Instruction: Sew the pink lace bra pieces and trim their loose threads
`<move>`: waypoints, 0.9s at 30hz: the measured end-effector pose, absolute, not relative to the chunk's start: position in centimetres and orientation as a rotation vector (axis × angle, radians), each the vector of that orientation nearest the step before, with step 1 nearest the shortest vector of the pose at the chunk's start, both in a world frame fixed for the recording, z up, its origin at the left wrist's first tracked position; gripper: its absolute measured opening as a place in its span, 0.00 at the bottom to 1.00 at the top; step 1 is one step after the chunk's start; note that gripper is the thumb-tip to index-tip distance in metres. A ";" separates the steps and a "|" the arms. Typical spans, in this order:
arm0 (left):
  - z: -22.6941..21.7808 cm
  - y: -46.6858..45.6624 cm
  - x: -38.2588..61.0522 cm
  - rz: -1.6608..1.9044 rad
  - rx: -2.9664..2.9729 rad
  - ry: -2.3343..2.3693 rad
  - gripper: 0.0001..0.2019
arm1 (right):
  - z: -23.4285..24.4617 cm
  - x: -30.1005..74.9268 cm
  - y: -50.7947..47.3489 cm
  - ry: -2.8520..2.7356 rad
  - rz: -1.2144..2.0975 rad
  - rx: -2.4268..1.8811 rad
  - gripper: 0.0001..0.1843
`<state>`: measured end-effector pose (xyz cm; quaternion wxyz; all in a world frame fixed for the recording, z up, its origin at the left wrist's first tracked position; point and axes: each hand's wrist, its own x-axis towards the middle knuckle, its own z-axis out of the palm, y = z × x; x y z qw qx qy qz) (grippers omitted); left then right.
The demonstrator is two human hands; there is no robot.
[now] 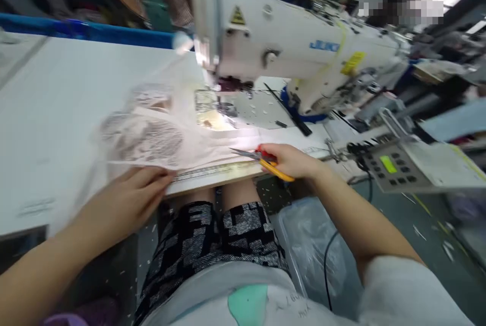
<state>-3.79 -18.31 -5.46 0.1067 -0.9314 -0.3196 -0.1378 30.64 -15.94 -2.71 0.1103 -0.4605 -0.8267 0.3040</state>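
A pale pink lace garment [152, 136], cup-shaped in parts like a bra, lies along the front of the white table. Its plain band stretches right, beneath the sewing machine's head [207, 17]. At the front edge, my left hand [138, 192] has its fingers pressed together on the garment's lower border; the thumb is mostly hidden. My right hand [290, 160] is closed around scissors [271, 166] with red and orange handles. Their pointed blades aim left over the band. A measuring tape strip [212, 170] runs along the table edge between my hands.
A black tweezer-like tool [292, 113] lies beside the machine base. At the right stands a control panel [398, 166] with a lit display. Below the table is a clear plastic bin [319, 245] with a black cable [328, 260] over it. A blue edge [114, 35] borders the table's far side.
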 end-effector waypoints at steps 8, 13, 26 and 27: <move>-7.6 -17.0 -4.3 -0.450 -2.771 -1.077 0.31 | -3.0 30.9 -13.6 -2.344 0.801 -1.458 0.09; -7.2 -17.3 -4.3 -0.428 -2.793 -1.183 0.31 | -3.8 29.4 -13.3 -2.260 0.723 -1.588 0.09; -6.8 -17.2 -4.1 -0.326 -2.790 -1.061 0.32 | -3.8 29.4 -12.6 -2.335 0.684 -1.596 0.09; -6.6 -17.3 -4.0 -0.324 -2.782 -1.041 0.30 | -3.7 29.4 -12.8 -2.336 0.662 -1.600 0.08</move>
